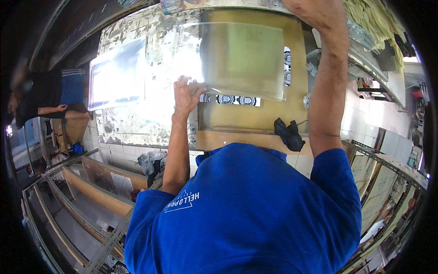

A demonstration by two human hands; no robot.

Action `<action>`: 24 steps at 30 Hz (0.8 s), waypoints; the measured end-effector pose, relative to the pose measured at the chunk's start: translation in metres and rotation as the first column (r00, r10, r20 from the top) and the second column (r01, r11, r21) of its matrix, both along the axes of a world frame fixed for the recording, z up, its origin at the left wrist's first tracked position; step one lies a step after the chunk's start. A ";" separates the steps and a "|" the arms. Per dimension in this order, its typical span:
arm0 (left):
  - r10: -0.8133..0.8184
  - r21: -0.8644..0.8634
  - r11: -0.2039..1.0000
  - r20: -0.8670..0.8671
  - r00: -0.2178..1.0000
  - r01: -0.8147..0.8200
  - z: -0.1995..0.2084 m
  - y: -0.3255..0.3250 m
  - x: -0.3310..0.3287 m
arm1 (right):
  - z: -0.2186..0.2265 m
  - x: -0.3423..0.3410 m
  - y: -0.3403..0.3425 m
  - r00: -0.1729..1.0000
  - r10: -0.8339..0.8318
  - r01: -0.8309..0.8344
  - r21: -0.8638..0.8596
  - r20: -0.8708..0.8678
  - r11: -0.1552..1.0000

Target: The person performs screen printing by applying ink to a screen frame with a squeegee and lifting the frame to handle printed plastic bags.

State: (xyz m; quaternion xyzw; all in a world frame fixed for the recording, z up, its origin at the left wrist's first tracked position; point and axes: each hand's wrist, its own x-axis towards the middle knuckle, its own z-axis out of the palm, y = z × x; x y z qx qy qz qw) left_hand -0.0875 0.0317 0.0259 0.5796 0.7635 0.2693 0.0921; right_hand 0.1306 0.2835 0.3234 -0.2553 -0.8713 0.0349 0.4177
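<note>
A clear plastic sheet (248, 59) lies over a yellowish panel (255, 118) and reaches left across the pale, paint-worn tabletop (159, 123). At the sheet's near left edge my left hand (186, 95) pinches it between thumb and fingers. Under the sheet sits a white sheet with round black prints (246, 100), showing only along its near and right edges. My right hand (312, 13) is stretched to the far right, beyond the panel's far edge. Its fingers are cut off by the top of the picture, so what it touches is hidden.
Another shiny clear sheet (116, 75) lies on the left of the tabletop. A crumpled black cloth or bag (289, 135) rests at the panel's near edge. Pale yellow cloths (376, 23) hang at far right. Metal racks (86, 214) stand behind; another person (50, 93) is at left.
</note>
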 end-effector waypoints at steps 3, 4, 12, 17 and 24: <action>0.001 0.039 0.999 -0.078 0.997 0.002 0.000 0.001 0.008 | 0.002 0.002 -0.001 1.000 0.009 -0.008 -0.077 0.004 0.997; -0.002 0.032 0.999 -0.082 0.997 0.005 -0.003 0.001 0.007 | 0.001 0.002 0.001 1.000 0.008 -0.008 -0.069 -0.001 0.998; 0.030 -0.062 0.997 -0.085 0.996 -0.035 -0.020 0.004 0.008 | 0.004 0.001 -0.001 0.999 -0.019 0.022 -0.089 0.031 0.996; 0.018 -0.035 0.999 -0.069 0.997 -0.021 -0.019 0.003 0.009 | 0.003 0.002 -0.001 0.997 -0.040 0.041 -0.019 0.059 0.999; 0.002 0.007 1.000 -0.021 1.000 -0.002 -0.021 0.012 0.017 | 0.001 0.002 0.001 0.998 -0.031 0.032 -0.013 0.050 0.999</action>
